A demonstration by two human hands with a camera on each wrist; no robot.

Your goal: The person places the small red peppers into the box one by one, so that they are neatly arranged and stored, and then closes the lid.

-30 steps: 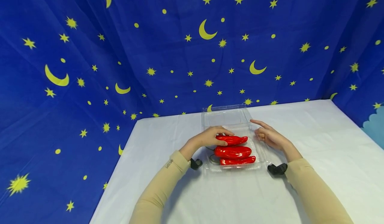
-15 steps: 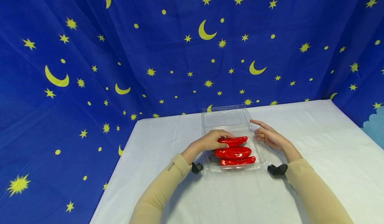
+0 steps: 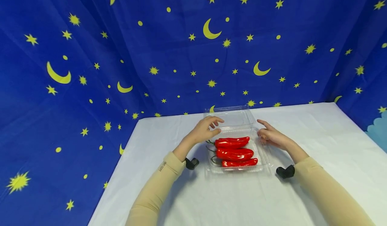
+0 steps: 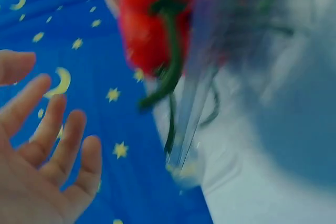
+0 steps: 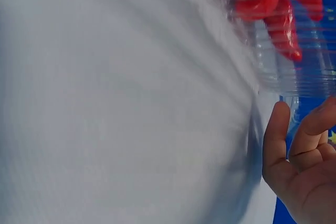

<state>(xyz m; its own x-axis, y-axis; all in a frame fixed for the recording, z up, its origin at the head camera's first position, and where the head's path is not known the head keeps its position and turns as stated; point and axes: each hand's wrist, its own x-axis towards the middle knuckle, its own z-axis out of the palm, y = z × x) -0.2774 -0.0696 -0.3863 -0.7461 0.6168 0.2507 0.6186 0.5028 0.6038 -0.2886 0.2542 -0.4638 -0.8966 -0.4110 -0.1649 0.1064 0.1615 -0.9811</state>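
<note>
Long, glossy red peppers (image 3: 235,154) with green stems lie side by side in a clear plastic clamshell box (image 3: 261,155). Their stems point left. The box's lid (image 3: 229,118) is folded back, away from the person. My left hand (image 3: 203,130) is raised over the box's left back part, fingers loosely bent, holding nothing. In the left wrist view that hand (image 4: 50,161) is apart from the peppers, its fingers spread. Beside the box's right wall is my right hand (image 3: 273,137), index finger extended and the others curled loosely; whether it touches the wall cannot be told.
A white cloth (image 3: 235,199) covers the table. Behind it and along the sides hangs a blue curtain (image 3: 169,51) with yellow moons and stars. A black wrist device (image 3: 192,163) is on the left wrist and another black device (image 3: 285,172) on the right.
My left hand has let go of the back pepper and moved up and left, off the peppers. That pepper now lies in the box. My right hand has shifted slightly right.
</note>
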